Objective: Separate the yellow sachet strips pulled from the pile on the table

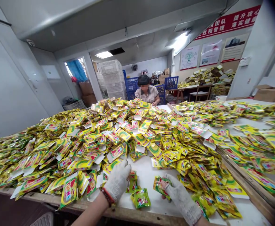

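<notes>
The right hand (181,196), in a white glove, grips a small pack (159,187), with the thumb on top, just over the front of the white counter (143,166). The left hand (118,177) has a white glove too, and a red band (108,197) on the wrist. Its fingers are bent close to some packs, but I cannot tell if it is holding one. A green and yellow bag (140,198) lies on the counter between the two hands. Shiny bags (198,166) make a heap by the right hand. A big hill of flat yellow boxes (118,152) fills the middle and left. The boxes have a green curve and fat, bright letters on red, but the word is too small to read. High on the wall is a red banner (229,23) with white Chinese writing. I can read 团队 and 提升 on top, and 过程管理 and 落实 below, but some of it is cut off. Under it hang three posters (189,57), one with a green tree; their small words are too tiny to read. Across the counter sits a person (148,94) in a striped top.
</notes>
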{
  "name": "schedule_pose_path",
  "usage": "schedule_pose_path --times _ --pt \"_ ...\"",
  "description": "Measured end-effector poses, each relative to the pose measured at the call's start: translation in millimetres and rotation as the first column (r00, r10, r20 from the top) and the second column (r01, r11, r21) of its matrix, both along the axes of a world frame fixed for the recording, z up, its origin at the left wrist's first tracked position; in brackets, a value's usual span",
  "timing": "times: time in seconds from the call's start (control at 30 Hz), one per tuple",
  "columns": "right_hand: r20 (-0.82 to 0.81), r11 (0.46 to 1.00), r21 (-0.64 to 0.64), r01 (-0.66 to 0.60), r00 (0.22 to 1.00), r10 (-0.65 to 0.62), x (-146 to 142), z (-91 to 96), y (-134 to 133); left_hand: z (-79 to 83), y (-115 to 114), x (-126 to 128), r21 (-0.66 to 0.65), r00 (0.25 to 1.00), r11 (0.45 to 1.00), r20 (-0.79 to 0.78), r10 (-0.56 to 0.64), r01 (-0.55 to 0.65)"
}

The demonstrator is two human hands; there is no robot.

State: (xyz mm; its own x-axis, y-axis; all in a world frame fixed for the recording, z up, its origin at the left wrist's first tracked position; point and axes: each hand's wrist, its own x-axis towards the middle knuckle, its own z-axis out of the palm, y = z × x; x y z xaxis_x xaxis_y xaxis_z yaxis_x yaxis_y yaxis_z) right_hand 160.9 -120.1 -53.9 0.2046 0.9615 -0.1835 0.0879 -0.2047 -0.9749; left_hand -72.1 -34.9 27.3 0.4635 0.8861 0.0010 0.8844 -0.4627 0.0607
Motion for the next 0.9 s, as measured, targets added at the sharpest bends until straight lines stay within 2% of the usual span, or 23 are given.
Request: schedule_pose_path --times 0.13,0.27,0.4,0.47,0.53,0.6,0.67,0.8,0.83,0.9 --pt "0.004 0.999 0.028 0.028 1.0 -0.028 3 -8.2 -3 -19.4 -18 16 -0.071 0.999 0.997 0.047 0.009 -0.006" --pt "-0.025 0.998 0.062 0.03 0.999 -0.029 -1 0.0 -2 -16.8 -21 20 -0.062 0.995 0.998 0.1 -0.003 0.01" --pt "0.02 0.991 0.133 0.029 0.999 -0.032 -3 20.0 0 -12.8 -37 26 -0.002 0.953 0.99 0.273 -0.132 0.138" --pt "0.082 0.989 0.135 -0.063 0.995 0.052 1 28.3 -1 -14.0 -46 28 0.029 0.92 0.983 0.35 -0.179 0.18" --pt "0.212 0.978 0.108 -0.179 0.965 0.153 7 35.5 -3 -16.1 -53 29 0.028 0.909 0.978 0.364 -0.204 0.208" --pt "0.341 0.969 0.079 -0.234 0.92 0.195 14 42.6 -6 -18.2 -58 30 0.003 0.909 0.971 0.351 -0.225 0.239" --pt "0.448 0.967 0.079 -0.242 0.875 0.183 17 49.7 -7 -19.7 -61 34 -0.027 0.917 0.966 0.323 -0.235 0.257" --pt "0.581 0.986 0.092 -0.136 0.812 0.058 11 58.3 -6 -22.1 -64 47 -0.038 0.929 0.967 0.289 -0.23 0.251" --pt "0.586 0.989 0.088 -0.119 0.809 0.045 10 58.5 -5 -22.7 -64 49 -0.035 0.933 0.972 0.291 -0.212 0.232" --pt "0.522 0.986 0.056 -0.158 0.846 0.106 7 57.4 -4 -23.5 -63 52 -0.018 0.938 0.983 0.301 -0.171 0.185"
